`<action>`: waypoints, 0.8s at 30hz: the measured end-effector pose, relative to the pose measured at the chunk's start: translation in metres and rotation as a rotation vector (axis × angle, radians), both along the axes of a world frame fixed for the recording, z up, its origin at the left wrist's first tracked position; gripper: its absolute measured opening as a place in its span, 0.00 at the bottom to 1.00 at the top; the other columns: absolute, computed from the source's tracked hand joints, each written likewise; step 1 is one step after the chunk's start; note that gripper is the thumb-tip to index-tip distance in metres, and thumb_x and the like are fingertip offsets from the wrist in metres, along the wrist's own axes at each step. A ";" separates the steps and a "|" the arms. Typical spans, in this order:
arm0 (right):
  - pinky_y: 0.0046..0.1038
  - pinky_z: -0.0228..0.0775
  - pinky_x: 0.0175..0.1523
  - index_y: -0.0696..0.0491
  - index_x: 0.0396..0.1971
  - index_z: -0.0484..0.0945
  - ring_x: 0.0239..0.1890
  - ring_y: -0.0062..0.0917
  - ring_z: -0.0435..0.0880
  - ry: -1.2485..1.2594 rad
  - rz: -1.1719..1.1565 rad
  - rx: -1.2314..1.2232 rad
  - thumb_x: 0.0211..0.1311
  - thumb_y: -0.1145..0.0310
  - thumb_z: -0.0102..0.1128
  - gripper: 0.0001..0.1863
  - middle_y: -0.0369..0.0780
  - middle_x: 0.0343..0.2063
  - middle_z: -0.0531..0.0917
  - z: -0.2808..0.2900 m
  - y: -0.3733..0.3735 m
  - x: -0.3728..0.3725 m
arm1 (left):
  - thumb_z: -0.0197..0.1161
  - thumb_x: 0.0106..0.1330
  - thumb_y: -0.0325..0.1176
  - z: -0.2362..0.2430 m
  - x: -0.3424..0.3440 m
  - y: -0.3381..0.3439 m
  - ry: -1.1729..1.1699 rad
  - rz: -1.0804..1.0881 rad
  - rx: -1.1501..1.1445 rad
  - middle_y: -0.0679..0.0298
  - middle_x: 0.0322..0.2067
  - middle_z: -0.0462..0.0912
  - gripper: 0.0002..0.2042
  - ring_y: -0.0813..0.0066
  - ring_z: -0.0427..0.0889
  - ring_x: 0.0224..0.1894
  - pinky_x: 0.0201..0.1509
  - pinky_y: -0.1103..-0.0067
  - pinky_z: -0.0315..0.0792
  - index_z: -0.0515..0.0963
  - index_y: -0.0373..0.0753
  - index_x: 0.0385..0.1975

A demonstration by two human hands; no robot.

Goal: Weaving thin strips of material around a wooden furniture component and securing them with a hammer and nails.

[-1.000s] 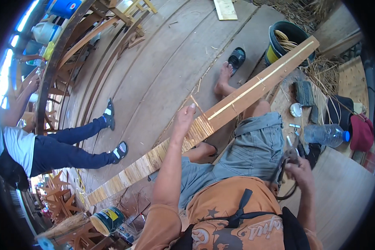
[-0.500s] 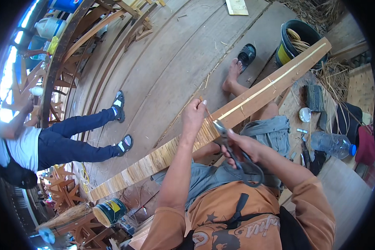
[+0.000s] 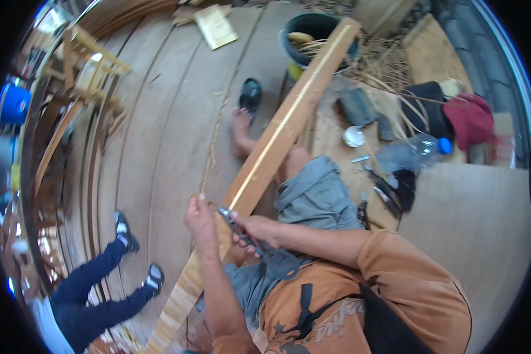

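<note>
A long wooden plank (image 3: 289,115) slants across my lap, with a narrow pale strip running along its upper face. Lower down, the plank is wrapped in pale bands (image 3: 183,289) of split strips. At the edge of the wrapping, my left hand (image 3: 200,223) pinches a thin strip, blurred between the fingertips. In my right hand (image 3: 258,231), closed around the handles, are shears (image 3: 282,263) with metal jaws and grey loops. Their jaws point to the left hand, right by the plank; whether they touch the strip is too blurred to tell.
On my right lie a clear bottle (image 3: 410,154) with a blue cap, dark-handled tools (image 3: 386,192), a round tin (image 3: 353,137) and a red cloth item (image 3: 469,121). Beyond the plank's far end stands a bucket (image 3: 295,35) of coiled strips. Another person's legs (image 3: 103,280) are at left.
The view has swung, so the plank and my hands appear further left and lower. My left hand still pinches the strip; the shears stay in my right hand beside it.
</note>
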State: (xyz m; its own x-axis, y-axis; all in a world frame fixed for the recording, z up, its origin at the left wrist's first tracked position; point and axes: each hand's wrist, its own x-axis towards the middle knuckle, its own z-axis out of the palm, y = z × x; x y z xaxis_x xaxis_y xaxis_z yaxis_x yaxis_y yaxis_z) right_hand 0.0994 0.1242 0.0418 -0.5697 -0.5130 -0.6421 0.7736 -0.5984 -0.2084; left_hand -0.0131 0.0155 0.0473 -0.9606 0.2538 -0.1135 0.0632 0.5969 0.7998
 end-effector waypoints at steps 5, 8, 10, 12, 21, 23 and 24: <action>0.21 0.54 0.11 0.49 0.21 0.66 0.08 0.15 0.62 0.032 -0.022 0.197 0.64 0.35 0.36 0.30 0.30 0.12 0.65 0.011 0.009 0.006 | 0.53 0.66 0.34 -0.036 -0.022 -0.010 0.038 0.140 0.047 0.58 0.26 0.78 0.13 0.73 0.75 0.29 0.36 0.76 0.70 0.76 0.28 0.37; 0.22 0.58 0.14 0.54 0.26 0.69 0.10 0.17 0.66 0.249 0.012 0.478 0.64 0.39 0.42 0.29 0.32 0.13 0.68 0.027 0.038 0.024 | 0.53 0.66 0.34 -0.065 -0.035 -0.041 0.659 0.129 -0.121 0.56 0.28 0.79 0.15 0.70 0.76 0.30 0.39 0.74 0.70 0.75 0.27 0.43; 0.23 0.62 0.20 0.55 0.30 0.71 0.15 0.19 0.70 0.343 0.010 0.788 0.64 0.42 0.45 0.27 0.33 0.15 0.70 0.033 0.084 0.059 | 0.51 0.68 0.36 -0.008 -0.014 -0.012 0.460 0.088 -0.075 0.54 0.29 0.78 0.17 0.69 0.77 0.32 0.42 0.74 0.70 0.74 0.26 0.44; 0.33 0.70 0.36 0.60 0.36 0.75 0.28 0.30 0.78 0.324 0.083 1.057 0.63 0.44 0.46 0.29 0.44 0.24 0.78 0.063 0.125 0.098 | 0.48 0.70 0.40 0.030 -0.006 -0.006 -0.039 0.103 -0.163 0.54 0.31 0.79 0.19 0.69 0.77 0.35 0.45 0.76 0.70 0.74 0.26 0.45; 0.37 0.64 0.56 0.61 0.47 0.73 0.50 0.46 0.73 -0.193 0.673 1.737 0.60 0.47 0.52 0.30 0.54 0.45 0.76 0.027 0.136 0.248 | 0.52 0.69 0.35 0.020 0.009 0.018 -0.037 -0.095 0.111 0.61 0.33 0.79 0.13 0.75 0.76 0.36 0.45 0.79 0.71 0.75 0.30 0.42; 0.36 0.66 0.52 0.59 0.46 0.73 0.45 0.45 0.75 0.135 0.068 1.767 0.60 0.56 0.54 0.22 0.52 0.41 0.77 0.017 0.141 0.237 | 0.53 0.68 0.32 0.022 0.013 0.026 -0.150 -0.130 0.141 0.62 0.34 0.80 0.12 0.77 0.77 0.38 0.46 0.81 0.71 0.75 0.30 0.43; 0.35 0.68 0.48 0.57 0.45 0.73 0.41 0.44 0.77 0.140 -0.028 1.700 0.60 0.64 0.54 0.16 0.51 0.36 0.78 0.042 0.149 0.206 | 0.53 0.68 0.32 0.021 0.016 0.032 -0.184 -0.150 0.175 0.63 0.34 0.80 0.12 0.78 0.77 0.38 0.46 0.81 0.71 0.75 0.31 0.43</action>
State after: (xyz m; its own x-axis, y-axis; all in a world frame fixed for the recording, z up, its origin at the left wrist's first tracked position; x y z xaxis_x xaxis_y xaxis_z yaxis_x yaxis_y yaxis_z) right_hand 0.3057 0.2728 0.0839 -0.6618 0.6561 -0.3627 0.6889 0.3415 -0.6394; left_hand 0.0027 0.0472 0.0688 -0.8784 0.4222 -0.2238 -0.0152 0.4435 0.8961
